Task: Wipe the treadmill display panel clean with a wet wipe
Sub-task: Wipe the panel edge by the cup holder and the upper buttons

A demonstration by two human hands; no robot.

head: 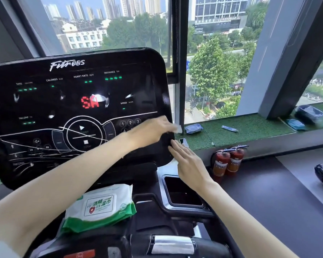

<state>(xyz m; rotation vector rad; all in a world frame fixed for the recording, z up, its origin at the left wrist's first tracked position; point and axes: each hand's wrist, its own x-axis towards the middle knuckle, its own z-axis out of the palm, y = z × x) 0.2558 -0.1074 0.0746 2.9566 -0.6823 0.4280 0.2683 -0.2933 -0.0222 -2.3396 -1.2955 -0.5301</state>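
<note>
The left hand (pixel 153 130) holds the wet wipe (pixel 179 128) at the right edge of the screen (pixel 82 108), the right hand (pixel 186 162) rests straight fingers on its near corner, and a hard rub could push the number buttons (pixel 130 123).

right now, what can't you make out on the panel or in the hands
Head view:
Keypad past 1, 2, 3: covered by left hand.
Wet wipe: motion-blurred, only a corner shows; grip unclear.
Lower-left button labels: too small, streaked.
Display panel left edge: cut off by frame.
</note>
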